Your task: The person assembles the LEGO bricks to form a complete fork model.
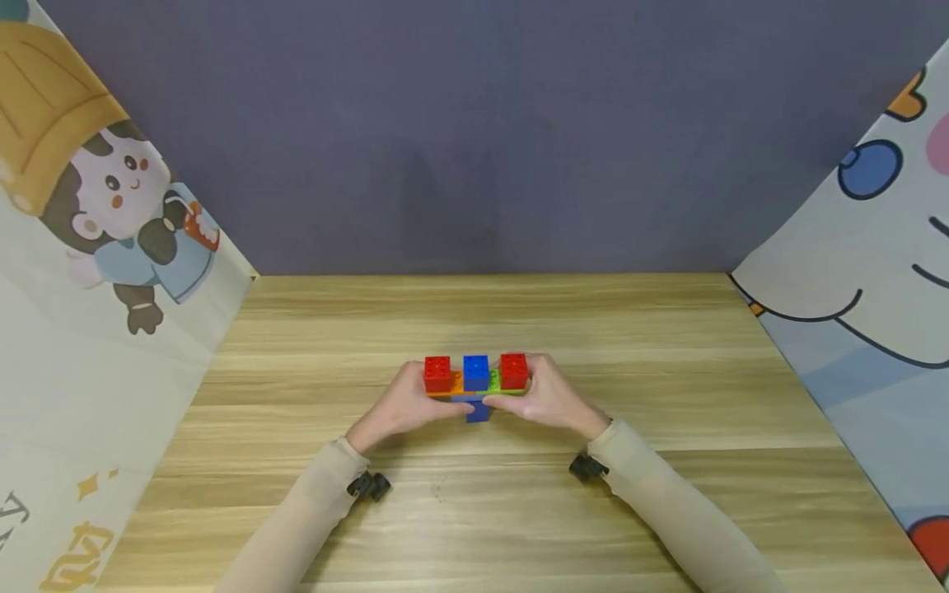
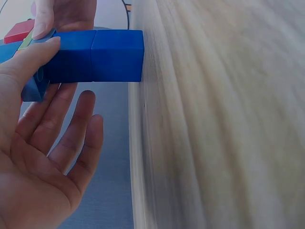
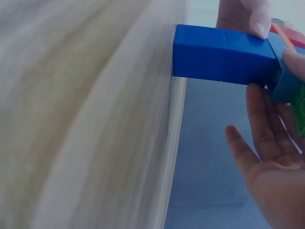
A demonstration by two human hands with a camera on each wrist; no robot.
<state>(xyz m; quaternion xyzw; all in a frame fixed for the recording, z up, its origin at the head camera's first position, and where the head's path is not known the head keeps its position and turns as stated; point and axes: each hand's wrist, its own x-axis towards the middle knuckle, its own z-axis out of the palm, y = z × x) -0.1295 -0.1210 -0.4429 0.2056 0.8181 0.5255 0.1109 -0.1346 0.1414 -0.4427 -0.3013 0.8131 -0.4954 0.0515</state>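
A T-shaped structure of toy building bricks stands at the middle of the table. On top sit two red bricks [image 1: 437, 375] at the ends and a blue brick [image 1: 476, 373] between them. Under these runs a layer of orange, light blue and green pieces. A column of two blue bricks [image 2: 109, 57] goes down from it, its lower end right at the tabletop in both wrist views. My left hand [image 1: 404, 403] grips the left end of the crossbar, thumb along the near side. My right hand [image 1: 547, 399] holds the right end likewise, its thumb reaching in to the middle.
The wooden table [image 1: 474, 511] spreads around the bricks. A dark grey panel [image 1: 474, 140] rises behind its far edge. Walls with cartoon prints, such as a character [image 1: 126, 189] on the left, flank both sides. A small black device [image 1: 368, 486] hangs at each wrist.
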